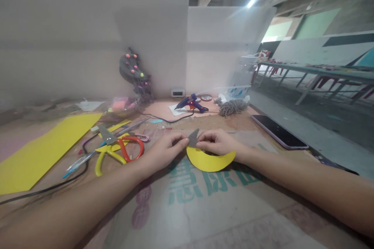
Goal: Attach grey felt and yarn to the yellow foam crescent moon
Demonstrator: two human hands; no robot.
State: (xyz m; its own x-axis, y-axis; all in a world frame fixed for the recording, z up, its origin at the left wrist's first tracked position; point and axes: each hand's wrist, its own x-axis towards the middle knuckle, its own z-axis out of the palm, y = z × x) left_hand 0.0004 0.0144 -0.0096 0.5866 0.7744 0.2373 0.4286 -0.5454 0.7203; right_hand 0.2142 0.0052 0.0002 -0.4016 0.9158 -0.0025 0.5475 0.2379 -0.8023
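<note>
My left hand (169, 148) is closed, its thumb and index finger pinching the left edge of a small pointed grey piece (193, 139), which looks like felt or cloth. From the other side my right hand (217, 142) grips the same grey piece, with its fingers curled. Just below the fingertips a yellow paper crescent (210, 162) curves downward with its right tip up near my right wrist. The grey piece meets the crescent's left end; whether the two are joined I cannot tell. Both hands are above a cardboard sheet (216, 218) with green and red print.
Left of my hands lie red-handled scissors (131, 148), yellow-handled pliers (101, 163), pens and a yellow sheet (49, 151). Behind are a blue glue gun (191, 103) with its cord, grey yarn (232, 107) and a dark crescent ornament (131, 70). A phone (279, 131) lies at the right edge.
</note>
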